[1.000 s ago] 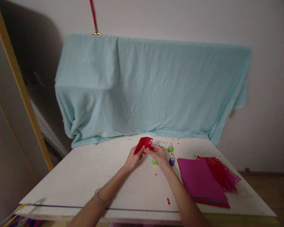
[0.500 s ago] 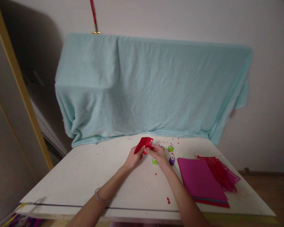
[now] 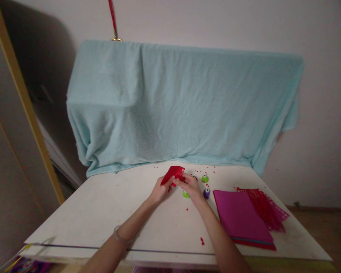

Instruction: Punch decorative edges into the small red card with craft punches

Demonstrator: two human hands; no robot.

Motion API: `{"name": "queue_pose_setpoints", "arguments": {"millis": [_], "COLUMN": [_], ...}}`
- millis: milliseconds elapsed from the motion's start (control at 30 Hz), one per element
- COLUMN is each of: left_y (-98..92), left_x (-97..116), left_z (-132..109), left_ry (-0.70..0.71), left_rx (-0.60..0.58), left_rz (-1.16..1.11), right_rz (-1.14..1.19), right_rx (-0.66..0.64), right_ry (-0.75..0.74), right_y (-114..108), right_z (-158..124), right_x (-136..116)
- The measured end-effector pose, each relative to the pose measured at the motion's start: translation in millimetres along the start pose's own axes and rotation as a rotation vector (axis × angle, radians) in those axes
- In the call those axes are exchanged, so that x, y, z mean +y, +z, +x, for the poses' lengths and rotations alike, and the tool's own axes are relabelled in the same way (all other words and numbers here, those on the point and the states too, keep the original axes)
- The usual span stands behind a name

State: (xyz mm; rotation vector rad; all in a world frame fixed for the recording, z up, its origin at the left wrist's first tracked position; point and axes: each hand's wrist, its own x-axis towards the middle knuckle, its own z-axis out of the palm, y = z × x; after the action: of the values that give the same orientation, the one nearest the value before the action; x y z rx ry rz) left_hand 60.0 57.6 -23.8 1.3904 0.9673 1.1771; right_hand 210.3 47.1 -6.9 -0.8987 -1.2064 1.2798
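Note:
A small piece of red foam sheet (image 3: pixel 173 173) is held up over the white table (image 3: pixel 102 212). My left hand (image 3: pixel 160 189) pinches its lower left edge. My right hand (image 3: pixel 190 186) is closed around a green craft punch (image 3: pixel 185 195) that grips the sheet's right edge. A second green punch (image 3: pixel 205 178) and a purple punch (image 3: pixel 206 193) stand just right of my right hand.
A stack of magenta foam sheets (image 3: pixel 240 218) lies at the right, with punched red sheets (image 3: pixel 265 208) beside it. Tiny red cut-outs (image 3: pixel 202 240) are scattered on the table. A light blue towel (image 3: pixel 182 106) covers something along the back. A yellow frame (image 3: pixel 22 98) stands at left.
The red piece has tilted slightly between my fingers. Otherwise hands and objects stay where they were.

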Motion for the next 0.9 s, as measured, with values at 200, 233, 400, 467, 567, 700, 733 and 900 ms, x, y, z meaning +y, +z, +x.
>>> {"name": "queue_pose_setpoints", "arguments": {"millis": [200,233,400,467,567,700,733,900], "left_y": [-0.9,-0.6,2.5,3.2,2.6,1.2,1.1,0.6], "left_x": [4,4,5,4,2,0,0,3], "left_z": [-1,-2,-5,-6,-6,-5,-5,-6], "left_ry": [0.0,-0.002,-0.004,0.001,0.025,0.058,0.064,0.081], "left_rx": [-0.024,-0.029,-0.054,-0.056,-0.051,-0.009,0.002,0.008], "left_rz": [0.007,0.01,0.027,0.046,0.109,0.184,0.188,0.185], "right_rz": [0.01,0.008,0.047,0.048,0.021,0.017,0.023,0.04], "right_rx": [-0.01,-0.008,0.011,0.021,0.033,0.025,0.021,-0.012], "right_ry": [-0.014,-0.015,-0.013,-0.005,0.013,0.024,0.025,0.042], "right_y": [0,0,3,3,4,3,3,0], "right_z": [1,1,-5,-6,-6,-5,-5,-2], "right_x": [2,1,-7,-9,-12,-13,-12,-9]}}
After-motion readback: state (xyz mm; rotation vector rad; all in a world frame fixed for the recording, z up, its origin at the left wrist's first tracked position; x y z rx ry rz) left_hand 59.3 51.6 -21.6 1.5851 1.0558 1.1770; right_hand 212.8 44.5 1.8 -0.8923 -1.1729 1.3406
